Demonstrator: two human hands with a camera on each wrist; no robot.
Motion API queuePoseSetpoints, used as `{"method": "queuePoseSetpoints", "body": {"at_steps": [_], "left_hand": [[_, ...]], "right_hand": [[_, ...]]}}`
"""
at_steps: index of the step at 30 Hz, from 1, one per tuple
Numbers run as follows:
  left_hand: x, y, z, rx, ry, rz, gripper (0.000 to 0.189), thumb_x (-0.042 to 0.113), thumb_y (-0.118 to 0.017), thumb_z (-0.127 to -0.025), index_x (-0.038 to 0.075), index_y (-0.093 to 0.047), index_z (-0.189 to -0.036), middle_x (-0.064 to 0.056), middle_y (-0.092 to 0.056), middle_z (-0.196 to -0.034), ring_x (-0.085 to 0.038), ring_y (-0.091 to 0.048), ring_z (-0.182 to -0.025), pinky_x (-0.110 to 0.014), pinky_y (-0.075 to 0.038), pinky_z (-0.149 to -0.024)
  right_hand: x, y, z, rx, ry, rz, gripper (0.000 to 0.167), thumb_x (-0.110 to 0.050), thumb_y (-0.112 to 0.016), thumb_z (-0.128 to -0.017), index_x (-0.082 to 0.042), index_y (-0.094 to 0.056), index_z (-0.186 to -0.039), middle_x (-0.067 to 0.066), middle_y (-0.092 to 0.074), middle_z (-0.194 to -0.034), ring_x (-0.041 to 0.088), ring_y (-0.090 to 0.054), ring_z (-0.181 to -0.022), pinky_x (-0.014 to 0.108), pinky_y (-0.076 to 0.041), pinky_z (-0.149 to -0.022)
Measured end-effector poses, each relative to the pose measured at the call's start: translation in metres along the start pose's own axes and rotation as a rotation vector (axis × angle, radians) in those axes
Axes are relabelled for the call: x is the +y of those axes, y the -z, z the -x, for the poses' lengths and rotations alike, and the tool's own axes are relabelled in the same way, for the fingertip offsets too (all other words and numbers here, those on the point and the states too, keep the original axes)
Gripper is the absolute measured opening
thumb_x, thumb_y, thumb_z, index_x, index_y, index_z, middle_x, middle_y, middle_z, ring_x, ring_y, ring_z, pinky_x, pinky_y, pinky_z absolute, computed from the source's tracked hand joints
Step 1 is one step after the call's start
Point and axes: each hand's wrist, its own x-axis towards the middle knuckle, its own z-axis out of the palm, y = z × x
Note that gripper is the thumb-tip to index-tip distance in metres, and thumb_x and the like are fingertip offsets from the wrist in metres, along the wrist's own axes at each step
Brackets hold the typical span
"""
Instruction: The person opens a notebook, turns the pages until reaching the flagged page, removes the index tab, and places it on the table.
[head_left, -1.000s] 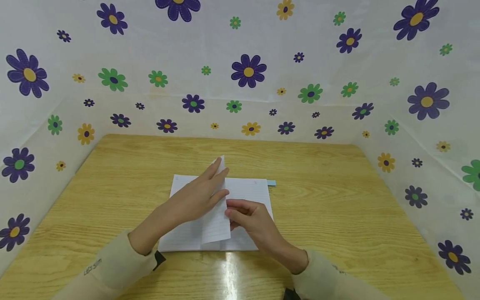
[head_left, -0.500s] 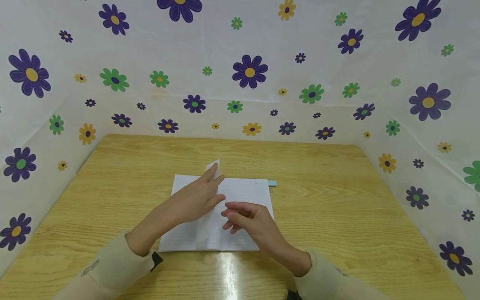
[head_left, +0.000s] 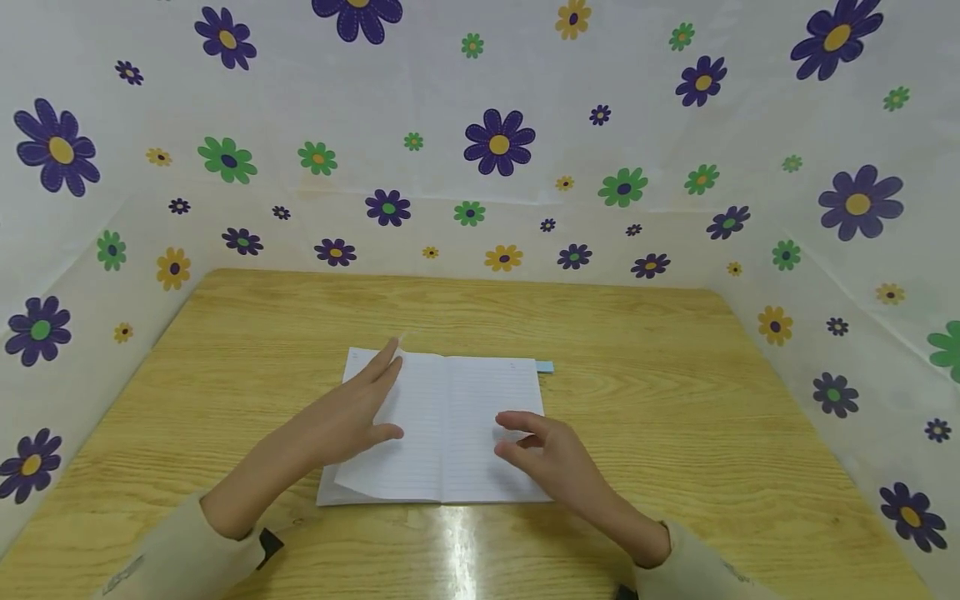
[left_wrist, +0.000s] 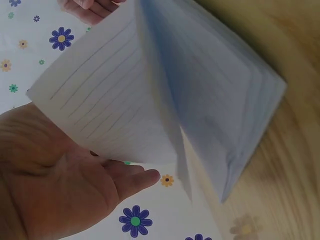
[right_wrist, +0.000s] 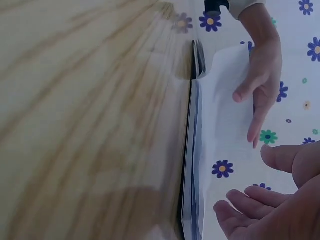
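A lined notebook (head_left: pixel 483 392) lies spread on the table in the head view. Against its left half, my left hand (head_left: pixel 330 437) touches a lifted page (head_left: pixel 416 400) with straight fingers. In the left wrist view that page (left_wrist: pixel 105 90) stands raised off the pages beneath, with the left palm (left_wrist: pixel 55 180) beside it. My right hand (head_left: pixel 562 462) hovers over the right half, fingers loosely bent and a gap between thumb and fingertips. Nothing is held in that right hand (right_wrist: pixel 285 200), as the right wrist view shows.
A light blue tab (head_left: pixel 544 367) sticks out from the notebook's right edge near its top. The wooden table (head_left: pixel 675 417) extends around the notebook. White cloth (head_left: pixel 450 92) printed with flowers encloses the back and both sides.
The page has swung over from near the spine to the left half, with my left hand moving left along it. My right hand let go of the page's edge and drew away rightward.
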Motion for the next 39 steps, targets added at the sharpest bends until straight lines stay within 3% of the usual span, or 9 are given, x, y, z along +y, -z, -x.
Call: {"method": "queuePoseSetpoints", "body": {"at_steps": [4,8,14,19,23,27,32,36,39], "left_hand": [[-0.007,-0.004,0.005,0.030,-0.014,-0.018,0.102,0.024,-0.085,-0.088,-0.015,-0.021,-0.157,-0.021,0.006,-0.171,-0.040,-0.014,-0.155,-0.053,-0.030,-0.118],[-0.012,-0.006,0.010,0.043,-0.017,-0.013,0.108,0.025,-0.088,-0.084,-0.019,-0.020,-0.154,-0.023,0.009,-0.170,-0.044,-0.010,-0.155,-0.054,-0.026,-0.119],[-0.018,-0.009,0.014,0.003,0.078,-0.028,0.113,0.033,-0.090,-0.081,-0.022,-0.021,-0.152,-0.030,0.009,-0.168,-0.053,-0.002,-0.153,-0.061,-0.029,-0.117],[-0.023,-0.013,0.015,0.017,0.078,-0.123,0.112,0.038,-0.091,-0.078,-0.025,-0.030,-0.148,-0.040,0.000,-0.163,-0.061,-0.007,-0.149,-0.063,-0.032,-0.114],[-0.022,-0.016,0.018,-0.018,0.033,-0.164,0.101,0.035,-0.088,-0.081,-0.022,-0.036,-0.147,-0.040,-0.014,-0.162,-0.062,-0.014,-0.147,-0.067,-0.033,-0.112],[-0.018,-0.019,0.018,-0.092,-0.010,-0.120,0.085,0.022,-0.083,-0.089,-0.016,-0.038,-0.150,-0.036,-0.024,-0.161,-0.060,-0.018,-0.147,-0.072,-0.030,-0.111],[-0.017,-0.023,0.017,-0.174,-0.011,-0.090,0.067,0.009,-0.071,-0.096,-0.011,-0.040,-0.152,-0.033,-0.027,-0.162,-0.056,-0.019,-0.149,-0.074,-0.024,-0.112],[-0.018,-0.027,0.018,-0.213,0.017,-0.082,0.064,0.019,-0.063,-0.102,-0.012,-0.039,-0.152,-0.032,-0.026,-0.163,-0.054,-0.018,-0.150,-0.075,-0.022,-0.113],[-0.018,-0.029,0.019,-0.221,0.034,-0.067,0.077,0.038,-0.065,-0.102,-0.013,-0.036,-0.153,-0.033,-0.023,-0.163,-0.055,-0.017,-0.150,-0.074,-0.022,-0.113]], "right_hand": [[0.000,0.007,0.007,0.042,-0.013,0.109,0.048,-0.019,-0.079,-0.093,0.002,-0.066,-0.134,0.015,-0.066,-0.137,0.038,-0.067,-0.114,0.045,-0.056,-0.094],[0.001,0.011,0.011,0.043,-0.015,0.194,0.055,-0.014,-0.081,-0.091,0.007,-0.061,-0.137,0.023,-0.060,-0.141,0.043,-0.059,-0.129,0.054,-0.047,-0.107],[0.007,0.016,0.014,-0.007,-0.047,0.284,0.068,-0.016,-0.082,-0.090,0.011,-0.051,-0.144,0.028,-0.049,-0.151,0.044,-0.038,-0.146,0.055,-0.033,-0.117],[0.009,0.019,0.015,-0.063,-0.031,0.373,0.075,-0.019,-0.083,-0.089,0.012,-0.048,-0.147,0.029,-0.043,-0.155,0.045,-0.033,-0.148,0.058,-0.030,-0.118],[0.012,0.019,0.015,-0.113,-0.015,0.459,0.079,-0.023,-0.084,-0.088,0.013,-0.046,-0.147,0.030,-0.039,-0.157,0.046,-0.032,-0.149,0.058,-0.029,-0.119],[0.016,0.017,0.013,-0.139,-0.012,0.538,0.082,-0.026,-0.085,-0.087,0.014,-0.046,-0.147,0.029,-0.037,-0.159,0.044,-0.032,-0.149,0.059,-0.031,-0.118],[0.016,0.016,0.012,-0.159,-0.010,0.581,0.086,-0.028,-0.087,-0.085,0.014,-0.046,-0.147,0.029,-0.035,-0.160,0.044,-0.032,-0.149,0.064,-0.034,-0.114],[0.013,0.016,0.013,-0.178,-0.018,0.598,0.086,-0.030,-0.086,-0.086,0.014,-0.045,-0.147,0.030,-0.034,-0.160,0.045,-0.032,-0.149,0.065,-0.034,-0.113],[0.011,0.017,0.014,-0.183,-0.024,0.595,0.085,-0.029,-0.086,-0.086,0.015,-0.046,-0.146,0.030,-0.034,-0.160,0.046,-0.032,-0.149,0.065,-0.033,-0.114]]}}
